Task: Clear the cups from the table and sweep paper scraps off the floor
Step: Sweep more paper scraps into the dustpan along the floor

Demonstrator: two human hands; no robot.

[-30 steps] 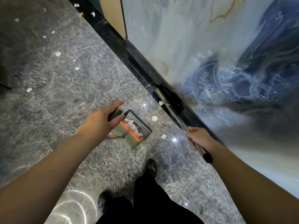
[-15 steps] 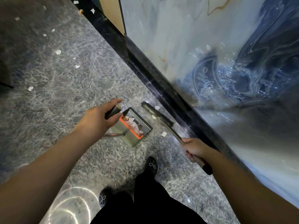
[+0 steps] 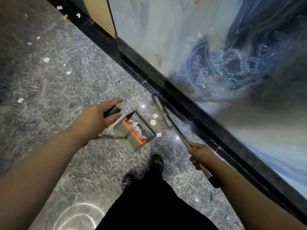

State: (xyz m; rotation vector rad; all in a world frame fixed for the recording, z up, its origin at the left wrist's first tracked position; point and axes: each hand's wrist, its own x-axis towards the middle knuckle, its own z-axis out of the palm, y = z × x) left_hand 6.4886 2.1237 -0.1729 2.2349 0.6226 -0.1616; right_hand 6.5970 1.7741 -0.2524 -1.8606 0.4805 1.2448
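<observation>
Three white paper scraps [image 3: 153, 122] are lying on the grey marble floor [image 3: 54, 90] just beside the open mouth of the dustpan [image 3: 134, 129], at about its 2 o'clock side, and more torn white pieces are sitting inside the pan behind its orange comb strip. The dustpan is resting near the frame's centre, its metal stem running back toward 9 o'clock. The left hand [image 3: 95, 118] is curling round the dark grip at the top of that stem, thumb stretched out above it. At 3 o'clock from the pan, the broom handle [image 3: 172, 125] is slanting along the dark baseboard [image 3: 166, 90]; its lower end is too blurred to make out. The right hand [image 3: 201, 154] is wrapping its fingers closed round the handle near the black end cap. Further scraps are lying scattered toward 10 and 11 o'clock, well apart from the pan. Two dark shoes [image 3: 157, 161] are standing at 6 o'clock.
</observation>
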